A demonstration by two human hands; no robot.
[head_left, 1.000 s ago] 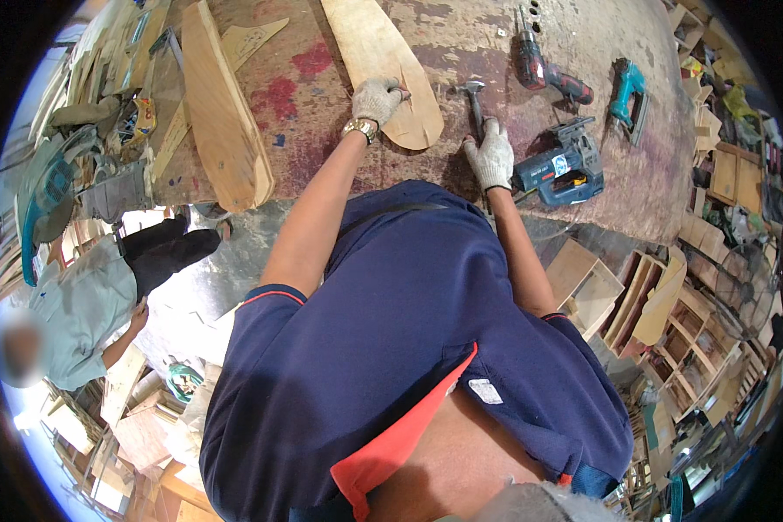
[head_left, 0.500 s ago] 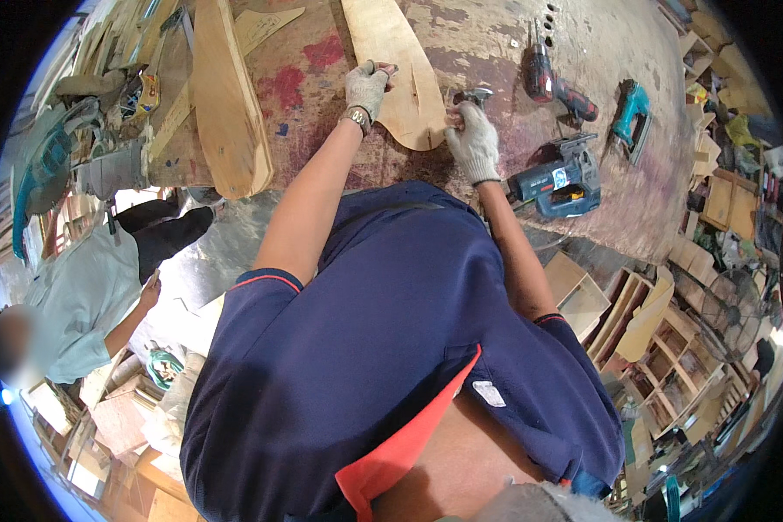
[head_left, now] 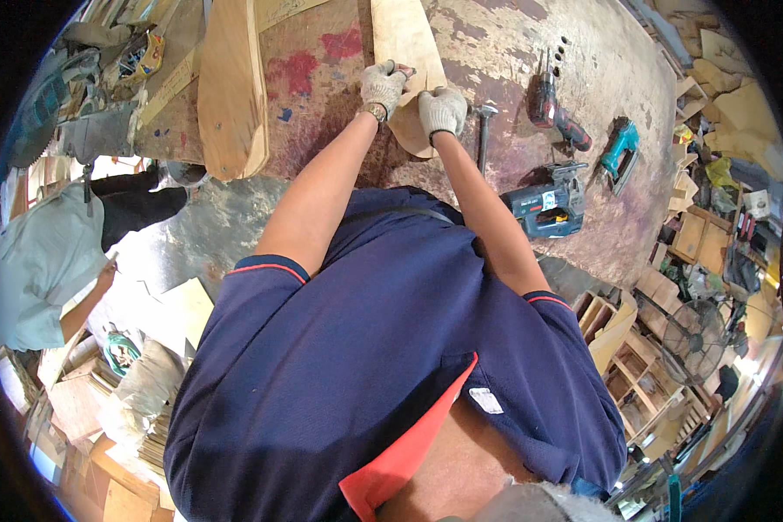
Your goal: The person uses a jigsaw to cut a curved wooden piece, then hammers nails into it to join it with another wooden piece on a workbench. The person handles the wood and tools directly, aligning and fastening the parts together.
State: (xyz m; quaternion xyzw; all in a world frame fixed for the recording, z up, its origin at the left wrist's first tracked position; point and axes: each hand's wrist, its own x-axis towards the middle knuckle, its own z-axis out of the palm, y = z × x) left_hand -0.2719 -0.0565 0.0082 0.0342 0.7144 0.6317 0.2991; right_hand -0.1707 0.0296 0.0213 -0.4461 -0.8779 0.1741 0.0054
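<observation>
A pale, curved wooden panel (head_left: 409,35) lies on the worn workbench in front of me. My left hand (head_left: 383,85), in a knitted glove with a watch at the wrist, rests on its left edge, fingers closed in a pinch. What sits between those fingertips is too small to name. Beside it, my gloved right hand (head_left: 442,111) is on the panel's right edge with its fingers curled in; whatever they grip is hidden. A hammer (head_left: 485,139) lies on the bench just right of this hand, apart from it.
Thicker wooden pieces (head_left: 230,96) lie to the left. On the right are a red and black drill (head_left: 545,100), a blue jigsaw (head_left: 548,204) and a teal power tool (head_left: 619,150). A circular saw (head_left: 39,117) stands far left. Another person (head_left: 43,261) is lower left.
My right hand has let go of the hammer, leaving it on the bench, and moved left onto the panel beside my left hand. The view has shifted slightly.
</observation>
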